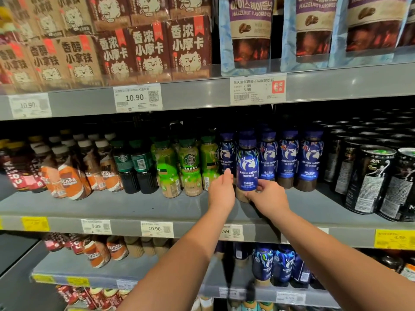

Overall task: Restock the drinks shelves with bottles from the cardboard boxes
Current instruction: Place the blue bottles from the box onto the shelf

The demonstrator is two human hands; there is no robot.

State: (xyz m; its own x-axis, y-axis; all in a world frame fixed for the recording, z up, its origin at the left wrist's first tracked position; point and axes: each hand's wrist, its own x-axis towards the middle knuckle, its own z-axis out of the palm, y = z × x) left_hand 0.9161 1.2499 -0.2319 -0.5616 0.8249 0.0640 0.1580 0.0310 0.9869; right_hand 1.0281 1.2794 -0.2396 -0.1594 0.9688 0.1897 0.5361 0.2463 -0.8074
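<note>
A blue Luckin coffee bottle (247,167) stands upright on the grey middle shelf (125,205), in front of a row of like blue bottles (289,160). My right hand (268,195) grips its lower part, fingers curled round the base. My left hand (221,189) reaches up beside the bottle's left side with straight fingers; whether they touch it is unclear. No cardboard box is in view.
Left of the blue bottles stand green Starbucks bottles (190,167) and orange Nescafe bottles (69,176). Black cans (368,178) fill the right. Cartons and pouches sit on the upper shelf (202,95); more bottles on the lower shelf (271,265).
</note>
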